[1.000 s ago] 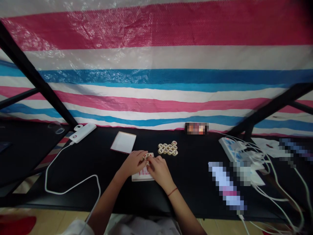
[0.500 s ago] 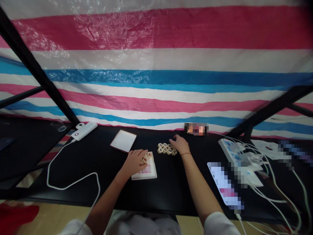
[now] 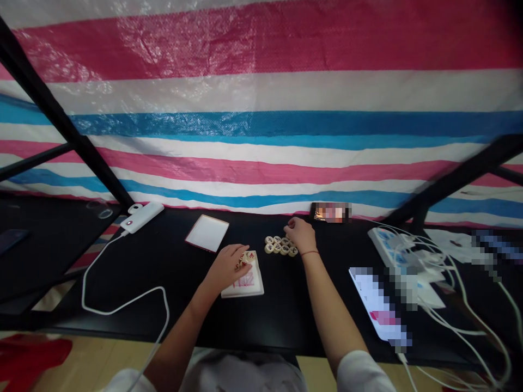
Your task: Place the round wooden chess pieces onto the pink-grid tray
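Observation:
My left hand (image 3: 224, 267) reaches over a shallow white box (image 3: 243, 293) with a pinkish pattern inside. Its fingers are apart around several Chinese chess pieces (image 3: 250, 255) with red characters at the box's far end, partly hidden by the hand. My right hand (image 3: 300, 235) is at the back right of a close group of round Chinese chess pieces (image 3: 277, 247) with black characters, standing in two rows on the table. Its fingers are curled together there; what they hold, if anything, is hidden.
A box lid (image 3: 207, 233) lies inside up on the black table (image 3: 281, 321). A white device with a cable (image 3: 143, 216) is at the left. On the right are a phone (image 3: 373, 305), a power strip (image 3: 384, 247) and tangled white cables. Another phone (image 3: 330, 212) stands by the striped sheet.
The fingers of my right hand have drawn in and curled at the back of the black-lettered pieces. My left hand has lifted slightly and its thumb lies farther out over the box.

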Demonstrator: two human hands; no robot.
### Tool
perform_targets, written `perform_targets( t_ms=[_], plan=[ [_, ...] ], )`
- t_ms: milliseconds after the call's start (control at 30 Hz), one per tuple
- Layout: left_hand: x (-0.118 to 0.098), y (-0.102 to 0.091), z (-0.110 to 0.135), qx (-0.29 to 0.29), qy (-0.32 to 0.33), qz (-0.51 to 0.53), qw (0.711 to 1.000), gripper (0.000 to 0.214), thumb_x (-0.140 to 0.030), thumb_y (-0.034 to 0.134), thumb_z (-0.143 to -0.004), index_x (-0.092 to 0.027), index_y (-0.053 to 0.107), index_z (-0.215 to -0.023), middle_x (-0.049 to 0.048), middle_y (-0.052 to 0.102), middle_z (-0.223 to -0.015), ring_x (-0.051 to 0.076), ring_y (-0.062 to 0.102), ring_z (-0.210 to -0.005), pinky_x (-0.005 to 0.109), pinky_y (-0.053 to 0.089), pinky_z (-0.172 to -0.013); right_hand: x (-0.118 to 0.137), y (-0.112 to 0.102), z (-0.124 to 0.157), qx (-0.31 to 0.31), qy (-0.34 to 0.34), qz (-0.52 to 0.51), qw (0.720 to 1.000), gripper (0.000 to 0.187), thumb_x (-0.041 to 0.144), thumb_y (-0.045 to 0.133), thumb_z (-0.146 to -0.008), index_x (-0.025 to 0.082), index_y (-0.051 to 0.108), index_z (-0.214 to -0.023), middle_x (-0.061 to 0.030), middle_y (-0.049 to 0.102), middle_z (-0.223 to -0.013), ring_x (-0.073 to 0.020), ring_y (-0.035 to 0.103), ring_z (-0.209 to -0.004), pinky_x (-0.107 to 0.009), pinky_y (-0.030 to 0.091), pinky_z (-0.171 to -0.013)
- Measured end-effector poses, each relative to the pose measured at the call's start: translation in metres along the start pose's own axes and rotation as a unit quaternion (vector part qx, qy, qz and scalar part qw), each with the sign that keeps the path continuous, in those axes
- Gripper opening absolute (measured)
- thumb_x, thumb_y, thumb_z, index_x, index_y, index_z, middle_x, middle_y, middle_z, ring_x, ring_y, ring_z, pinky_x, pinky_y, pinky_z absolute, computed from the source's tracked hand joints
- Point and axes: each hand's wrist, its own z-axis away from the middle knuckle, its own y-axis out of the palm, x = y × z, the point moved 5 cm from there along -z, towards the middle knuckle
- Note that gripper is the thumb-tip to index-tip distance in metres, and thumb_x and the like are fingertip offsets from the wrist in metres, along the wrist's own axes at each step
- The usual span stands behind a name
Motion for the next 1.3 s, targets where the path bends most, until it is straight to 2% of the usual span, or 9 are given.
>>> perform_targets(
  t_ms=[300, 433, 633, 700, 767, 800, 933, 1067, 1300],
  plan=[
    [0.003, -0.005, 0.004, -0.037, -0.008, 0.028, 0.999, 0.032, -0.028, 0.056, -0.089, -0.019, 0.059, -0.12, 0.0093, 0.063, -0.116, 0.023, 0.057, -0.111, 0.041, 0.047, -0.1, -0.011, 0.019, -0.015, 0.073, 0.042, 0.019, 0.996, 0.02, 0.019, 0.065, -0.068, 0.017, 0.072, -0.087, -0.0137, 0.072, -0.092, -0.027, 0.068, -0.088, -0.029, 0.047, -0.07],
    [0.005, -0.008, 0.004, -0.041, -0.011, 0.036, 0.998, 0.027, -0.027, 0.055, -0.089, -0.021, 0.064, -0.114, 0.0087, 0.065, -0.112, 0.023, 0.059, -0.107, 0.041, 0.049, -0.096, -0.007, 0.012, -0.02, 0.073, 0.033, -0.007, 0.997, 0.016, 0.014, 0.066, -0.065, 0.014, 0.072, -0.08, -0.0139, 0.072, -0.084, -0.0272, 0.069, -0.086, -0.029, 0.048, -0.071],
    [0.003, -0.013, 0.0, -0.039, -0.036, 0.074, 0.996, 0.03, -0.026, 0.052, -0.092, -0.024, 0.061, -0.12, 0.0058, 0.064, -0.117, 0.02, 0.061, -0.109, 0.036, 0.05, -0.098, 0.027, -0.008, 0.019, 0.033, -0.075, -0.129, 0.988, 0.024, 0.028, 0.062, -0.077, 0.021, 0.068, -0.099, -0.0019, 0.072, -0.092, -0.0144, 0.067, -0.087, -0.022, 0.048, -0.079],
    [-0.001, -0.013, -0.003, -0.033, -0.035, 0.092, 0.995, 0.034, -0.027, 0.054, -0.091, -0.025, 0.057, -0.125, 0.0051, 0.061, -0.123, 0.019, 0.059, -0.114, 0.034, 0.048, -0.101, 0.049, -0.001, 0.047, 0.08, -0.163, -0.301, 0.936, 0.025, 0.033, 0.064, -0.077, 0.018, 0.066, -0.096, -0.003, 0.072, -0.085, -0.0155, 0.067, -0.078, -0.025, 0.051, -0.073],
    [-0.005, -0.01, -0.006, -0.024, -0.031, 0.107, 0.993, 0.04, -0.029, 0.057, -0.09, -0.026, 0.054, -0.129, 0.0048, 0.059, -0.127, 0.02, 0.058, -0.117, 0.034, 0.048, -0.102, 0.065, 0.011, 0.072, 0.13, -0.19, -0.425, 0.876, 0.03, 0.038, 0.067, -0.075, 0.018, 0.064, -0.097, -0.0045, 0.072, -0.087, -0.0167, 0.067, -0.078, -0.027, 0.053, -0.071],
    [-0.007, -0.007, -0.007, -0.021, -0.033, 0.114, 0.993, 0.043, -0.03, 0.059, -0.089, -0.026, 0.052, -0.131, 0.0048, 0.059, -0.127, 0.02, 0.058, -0.116, 0.034, 0.048, -0.101, 0.068, 0.016, 0.08, 0.136, -0.183, -0.454, 0.861, 0.03, 0.038, 0.068, -0.075, 0.018, 0.064, -0.096, -0.0046, 0.071, -0.086, -0.0163, 0.067, -0.076, -0.027, 0.053, -0.069],
    [-0.008, -0.001, -0.007, -0.026, -0.052, 0.138, 0.989, 0.042, -0.03, 0.057, -0.09, -0.027, 0.049, -0.132, 0.0044, 0.062, -0.12, 0.018, 0.062, -0.108, 0.035, 0.05, -0.097, 0.073, 0.032, 0.099, 0.17, -0.152, -0.506, 0.832, 0.029, 0.036, 0.072, -0.072, 0.018, 0.063, -0.093, -0.0028, 0.07, -0.079, -0.0149, 0.066, -0.07, -0.025, 0.051, -0.064],
    [-0.011, 0.001, -0.005, -0.027, -0.048, 0.137, 0.989, 0.023, -0.025, 0.054, -0.091, -0.023, 0.059, -0.113, 0.0047, 0.063, -0.115, 0.018, 0.061, -0.106, 0.033, 0.048, -0.095, 0.067, 0.039, 0.105, 0.195, -0.128, -0.541, 0.808, 0.032, 0.037, 0.075, -0.07, 0.018, 0.062, -0.091, -0.0018, 0.07, -0.077, -0.0153, 0.067, -0.071, -0.026, 0.052, -0.065],
    [-0.02, 0.006, 0.004, 0.007, -0.036, 0.031, 0.999, 0.025, -0.013, 0.06, -0.076, -0.024, 0.064, -0.099, 0.0029, 0.067, -0.104, 0.021, 0.059, -0.101, 0.038, 0.041, -0.09, 0.037, 0.055, 0.108, 0.128, -0.03, -0.61, 0.781, 0.045, 0.052, 0.08, -0.06, 0.018, 0.064, -0.084, -0.0072, 0.073, -0.084, -0.0182, 0.068, -0.072, -0.029, 0.054, -0.066]
  ],
)
